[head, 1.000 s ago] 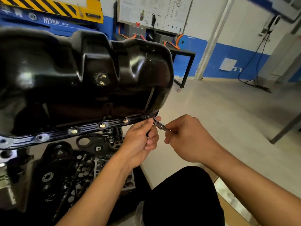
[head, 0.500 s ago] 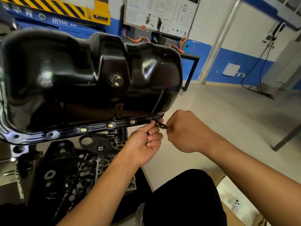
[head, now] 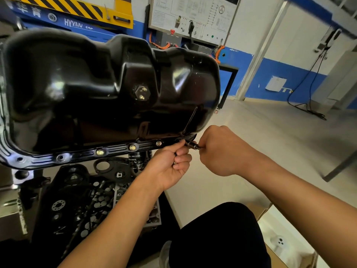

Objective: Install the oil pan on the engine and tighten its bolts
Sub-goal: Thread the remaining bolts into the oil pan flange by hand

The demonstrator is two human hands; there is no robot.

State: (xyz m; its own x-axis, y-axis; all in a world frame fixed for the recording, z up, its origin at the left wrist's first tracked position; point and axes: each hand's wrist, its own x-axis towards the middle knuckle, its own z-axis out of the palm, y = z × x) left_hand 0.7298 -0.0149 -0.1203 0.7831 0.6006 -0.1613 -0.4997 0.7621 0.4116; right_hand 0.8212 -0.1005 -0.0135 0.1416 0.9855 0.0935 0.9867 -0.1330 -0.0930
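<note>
A glossy black oil pan (head: 92, 89) sits on the engine, its flange (head: 81, 154) facing me. Three bolts (head: 132, 147) shine along the flange, and a drain plug (head: 142, 93) shows on the pan's side. At the flange's right corner my right hand (head: 222, 149) grips a slim metal socket tool (head: 192, 145) whose tip points into the corner. My left hand (head: 170, 165) is curled just below that corner, its thumb and forefinger pinching at the tool's tip. The corner bolt is hidden by my fingers.
Below the pan lie a black cover (head: 108, 167) and engine parts (head: 96, 206). A white training board (head: 193, 16) and a black frame table (head: 228, 82) stand behind. A yellow-and-blue lift (head: 67, 14) is at the upper left. A cardboard box (head: 286, 242) sits by my right knee.
My right hand has slid closer to the pan corner along the tool, so less of the shaft shows. My left hand stays at the corner. The view has shifted slightly.
</note>
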